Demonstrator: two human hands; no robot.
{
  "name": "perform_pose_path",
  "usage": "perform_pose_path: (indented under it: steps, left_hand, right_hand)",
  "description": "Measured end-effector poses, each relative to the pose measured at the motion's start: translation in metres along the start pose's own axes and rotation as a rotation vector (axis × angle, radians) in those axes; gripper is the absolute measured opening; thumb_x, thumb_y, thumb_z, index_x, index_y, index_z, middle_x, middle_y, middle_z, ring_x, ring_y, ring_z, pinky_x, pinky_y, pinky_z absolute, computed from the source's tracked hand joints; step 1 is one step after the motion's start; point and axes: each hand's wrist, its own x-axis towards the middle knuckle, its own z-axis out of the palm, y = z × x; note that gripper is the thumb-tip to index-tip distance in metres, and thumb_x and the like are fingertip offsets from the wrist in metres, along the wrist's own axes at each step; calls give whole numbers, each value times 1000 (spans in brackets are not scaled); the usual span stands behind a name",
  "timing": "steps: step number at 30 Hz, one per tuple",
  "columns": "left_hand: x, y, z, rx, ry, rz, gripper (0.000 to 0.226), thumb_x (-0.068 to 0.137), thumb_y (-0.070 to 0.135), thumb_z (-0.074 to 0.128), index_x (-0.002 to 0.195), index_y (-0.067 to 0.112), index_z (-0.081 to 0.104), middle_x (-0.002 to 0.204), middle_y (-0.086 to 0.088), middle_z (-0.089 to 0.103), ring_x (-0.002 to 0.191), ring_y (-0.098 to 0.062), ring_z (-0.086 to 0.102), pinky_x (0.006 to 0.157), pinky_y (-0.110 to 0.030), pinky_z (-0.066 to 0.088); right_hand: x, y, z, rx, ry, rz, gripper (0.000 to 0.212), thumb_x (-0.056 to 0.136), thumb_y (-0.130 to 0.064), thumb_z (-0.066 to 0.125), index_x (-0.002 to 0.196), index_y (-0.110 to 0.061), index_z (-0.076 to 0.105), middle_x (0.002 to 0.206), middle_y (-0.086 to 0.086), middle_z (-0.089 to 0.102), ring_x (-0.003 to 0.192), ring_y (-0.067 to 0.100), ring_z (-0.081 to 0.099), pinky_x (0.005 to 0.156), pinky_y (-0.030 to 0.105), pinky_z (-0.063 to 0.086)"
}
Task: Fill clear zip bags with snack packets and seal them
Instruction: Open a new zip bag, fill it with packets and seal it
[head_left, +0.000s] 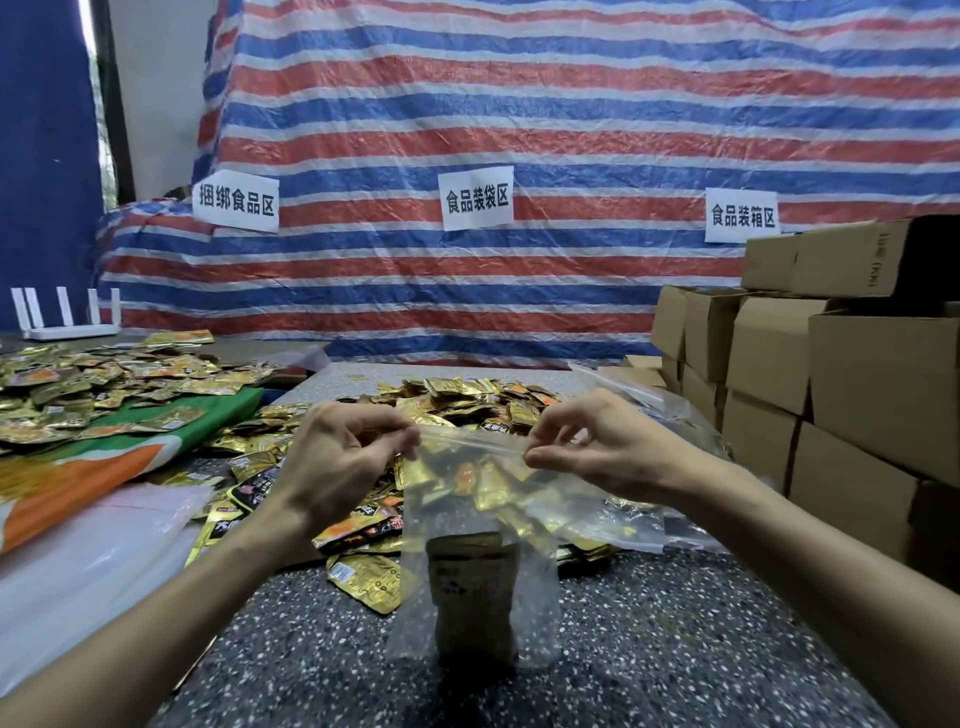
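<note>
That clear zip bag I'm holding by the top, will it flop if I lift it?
Likely floppy: the zip bag wrinkles below where the left hand and right hand pinch its top. Probably bottom-heavy, since the packets sit low inside, so it should hang straight. Its glossy film may slip.

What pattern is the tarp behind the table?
The tarp has red, blue and white stripes; head view.

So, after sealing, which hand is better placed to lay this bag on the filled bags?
Probably the right hand: it pinches the zip bag at its right end, and the filled bags lie on that side, near the boxes.
</note>
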Motion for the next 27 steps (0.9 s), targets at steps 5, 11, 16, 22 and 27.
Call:
perform_pose_path:
  steps: [5,11,16,22,27]
  left_hand:
    - [4,-3,0,-4,-4,-20,16,88,3,69,80,14,78,76,2,75,77,-19,71,71,-52,59]
    - [7,-5,1,3,-3,-23,16,88,3,70,80,15,78,75,1,75,73,-24,69,65,-52,58]
    - [8,-6,4,15,-23,-31,21,87,-1,68,77,16,77,76,3,75,74,-12,69,62,-29,58]
    - [6,-11,10,-37,-9,-92,21,86,0,69,80,18,78,80,2,76,76,-21,70,68,-47,60]
    - [-2,-1,28,-149,62,-93,25,85,5,67,72,24,75,73,-4,72,59,-10,64,48,-14,48]
  right_hand:
    - [-12,12,-10,44,-2,38,7,89,-26,71,87,-20,75,86,-1,73,77,11,64,70,27,52]
    - [-27,24,-22,75,-11,79,7,89,-25,71,83,-22,73,86,1,73,81,18,65,75,34,55]
    - [-39,30,-25,77,-6,106,13,87,-30,71,85,-18,74,84,-3,72,78,8,64,72,21,54]
    - [-47,31,-19,41,39,122,22,86,-38,71,81,-16,73,78,-4,70,68,4,61,64,22,51]
    - [-68,33,2,297,68,207,35,76,-49,79,94,-23,67,98,-4,71,86,5,69,77,24,55]
